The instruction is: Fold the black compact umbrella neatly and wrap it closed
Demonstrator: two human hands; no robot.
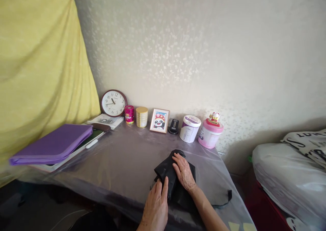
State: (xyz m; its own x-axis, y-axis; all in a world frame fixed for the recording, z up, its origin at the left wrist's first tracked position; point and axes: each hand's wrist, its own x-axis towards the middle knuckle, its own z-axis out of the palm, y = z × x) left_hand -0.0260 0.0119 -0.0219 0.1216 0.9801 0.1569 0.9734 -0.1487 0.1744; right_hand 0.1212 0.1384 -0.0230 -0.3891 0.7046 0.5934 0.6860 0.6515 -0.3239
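Observation:
A folded piece of black cloth (pixel 166 168), loosely bunched, lies near the front edge of the table. From its right side a thin dark strap (pixel 223 203) trails over the tabletop. My right hand (pixel 184 173) rests flat on top of the cloth with its fingers stretched out. At the cloth's near left edge, my left hand (pixel 157 202) has its thumb and fingers close together on the fabric, and the fold between them is partly hidden. What kind of article the cloth is cannot be made out.
The table (pixel 122 166) has a clear plastic cover. Along the wall stand a clock (pixel 113 103), a pink tin (pixel 129 114), a yellow canister (pixel 141 117), a framed panda picture (pixel 159 121) and two tubs (pixel 189 129). A purple folder (pixel 54 142) lies left; a plastic-wrapped bundle (pixel 285 170) sits right.

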